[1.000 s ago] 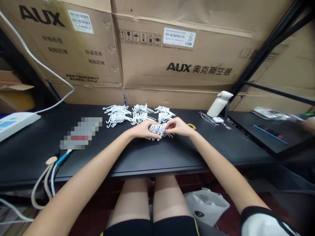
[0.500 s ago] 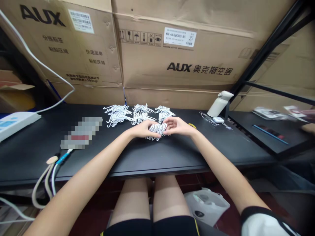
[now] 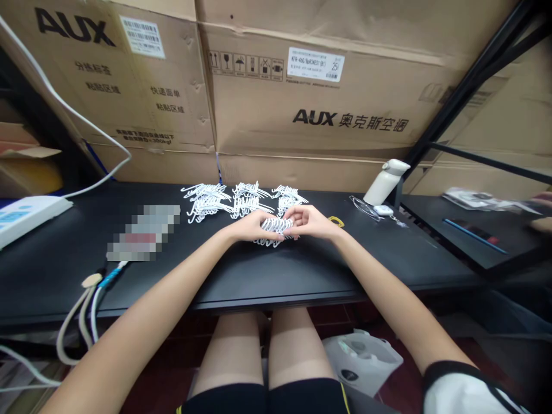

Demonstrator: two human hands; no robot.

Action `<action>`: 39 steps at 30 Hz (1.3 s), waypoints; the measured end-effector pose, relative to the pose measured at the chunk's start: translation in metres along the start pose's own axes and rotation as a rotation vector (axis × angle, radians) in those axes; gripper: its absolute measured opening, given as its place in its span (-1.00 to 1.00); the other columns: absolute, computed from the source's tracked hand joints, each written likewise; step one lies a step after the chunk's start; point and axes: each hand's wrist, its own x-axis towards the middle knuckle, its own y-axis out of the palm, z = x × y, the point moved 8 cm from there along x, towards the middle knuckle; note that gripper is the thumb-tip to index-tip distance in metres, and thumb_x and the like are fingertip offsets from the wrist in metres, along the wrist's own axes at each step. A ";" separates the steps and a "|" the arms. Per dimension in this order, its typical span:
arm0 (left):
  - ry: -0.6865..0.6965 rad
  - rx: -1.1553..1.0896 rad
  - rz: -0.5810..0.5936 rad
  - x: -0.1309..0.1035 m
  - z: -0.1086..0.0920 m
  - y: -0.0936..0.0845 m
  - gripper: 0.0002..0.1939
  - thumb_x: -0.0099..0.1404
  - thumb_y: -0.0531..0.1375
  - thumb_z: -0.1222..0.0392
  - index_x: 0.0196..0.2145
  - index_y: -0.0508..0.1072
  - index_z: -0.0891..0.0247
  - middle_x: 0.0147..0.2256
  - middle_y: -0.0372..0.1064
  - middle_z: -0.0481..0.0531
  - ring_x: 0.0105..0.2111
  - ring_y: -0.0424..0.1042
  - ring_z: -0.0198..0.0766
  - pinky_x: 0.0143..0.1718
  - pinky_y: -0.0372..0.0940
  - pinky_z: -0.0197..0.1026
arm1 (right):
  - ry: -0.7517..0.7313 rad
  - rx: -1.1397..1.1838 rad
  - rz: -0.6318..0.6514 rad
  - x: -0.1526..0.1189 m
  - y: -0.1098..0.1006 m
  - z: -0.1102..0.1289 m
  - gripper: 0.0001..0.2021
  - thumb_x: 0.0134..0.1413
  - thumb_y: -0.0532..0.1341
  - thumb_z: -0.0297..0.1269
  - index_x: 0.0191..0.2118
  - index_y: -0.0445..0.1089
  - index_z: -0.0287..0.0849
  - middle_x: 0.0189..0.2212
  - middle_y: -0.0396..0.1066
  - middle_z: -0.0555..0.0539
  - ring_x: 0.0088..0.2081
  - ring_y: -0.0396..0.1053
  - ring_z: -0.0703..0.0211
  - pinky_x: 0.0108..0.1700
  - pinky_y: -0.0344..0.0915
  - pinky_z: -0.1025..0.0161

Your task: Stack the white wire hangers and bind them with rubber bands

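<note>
Ideally, over the desk (image 3: 276,276), nearer than the white piles (image 3: 208,203), light, even pressure should be applied by the left hand (image 3: 249,226), closed around the bundle of white hooked pieces (image 3: 275,225), and the right hand (image 3: 314,223), curled at its right end, grip unclear, thumb (image 3: 291,231) brought slightly farther left than before.

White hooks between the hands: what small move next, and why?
Perhaps gently close the right hand to gather the bundle of white hooks: the left hand grips it, the right fingers curve beside its other end, and curved tips poke out below rather than lying flush.
</note>
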 end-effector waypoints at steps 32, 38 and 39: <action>-0.015 0.012 -0.054 0.002 0.004 0.001 -0.58 0.10 0.28 -0.09 -0.28 0.56 0.36 -0.41 0.48 0.03 -0.44 0.38 -0.28 -0.41 0.20 -0.29 | -0.033 0.038 -0.166 0.002 -0.003 0.001 -0.58 -0.27 0.45 -0.08 -0.30 0.46 -0.26 -0.57 0.47 -0.05 -0.53 0.47 0.15 -0.41 0.45 0.21; -0.058 -0.048 -0.076 0.003 0.009 0.000 -0.59 0.08 0.28 -0.09 -0.30 0.55 0.34 -0.43 0.45 0.01 -0.45 0.35 -0.28 -0.42 0.19 -0.27 | -0.054 0.013 -0.233 0.005 -0.009 -0.002 -0.54 -0.24 0.41 0.02 -0.28 0.46 -0.26 -0.54 0.46 -0.06 -0.50 0.45 0.16 -0.37 0.45 0.17; -0.092 -0.069 -0.091 0.002 0.012 -0.002 -0.58 0.08 0.28 -0.10 -0.31 0.54 0.35 -0.44 0.44 0.01 -0.47 0.34 -0.29 -0.44 0.18 -0.27 | -0.074 -0.016 -0.271 0.003 -0.012 0.000 -0.54 -0.21 0.39 0.04 -0.27 0.45 -0.26 -0.51 0.47 -0.08 -0.48 0.45 0.16 -0.36 0.44 0.16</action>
